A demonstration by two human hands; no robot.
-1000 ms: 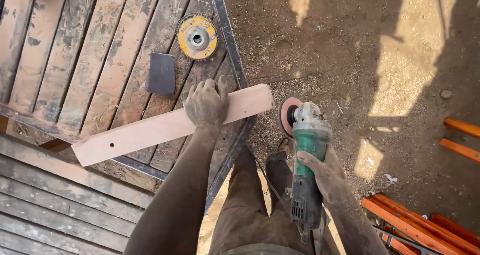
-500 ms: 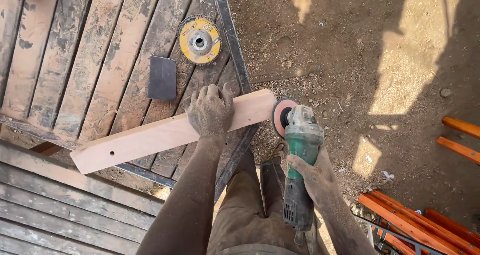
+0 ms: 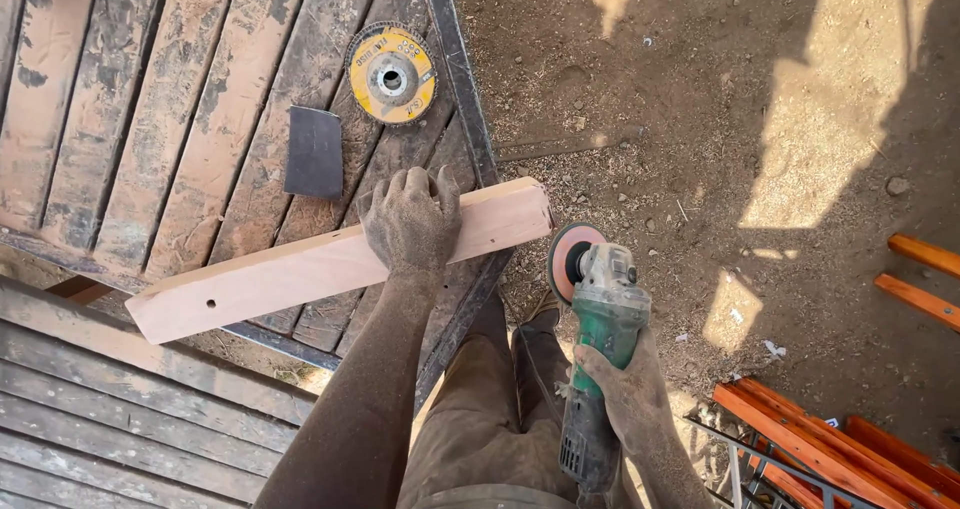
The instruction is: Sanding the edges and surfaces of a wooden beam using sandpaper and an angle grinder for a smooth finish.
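Note:
My left hand (image 3: 410,221), coated in dust, presses down on a pale reddish wooden bar (image 3: 300,267) that lies across a slatted metal-framed bench (image 3: 180,109). Small holes show near the bar's left end. My right hand (image 3: 628,394) grips a green angle grinder (image 3: 600,344) by its body. Its pinkish sanding disc (image 3: 568,261) sits right at the bar's right end, which overhangs the bench edge.
A yellow flap disc (image 3: 391,72) and a dark rectangular pad (image 3: 314,152) lie on the bench slats. Orange metal frames (image 3: 850,444) lie on the dirt ground (image 3: 720,119) at the lower right. Grey planks (image 3: 110,419) sit at lower left.
The grinder has moved left and up, bringing its disc from a gap away to the bar's right end. My left hand stays pressed on the bar.

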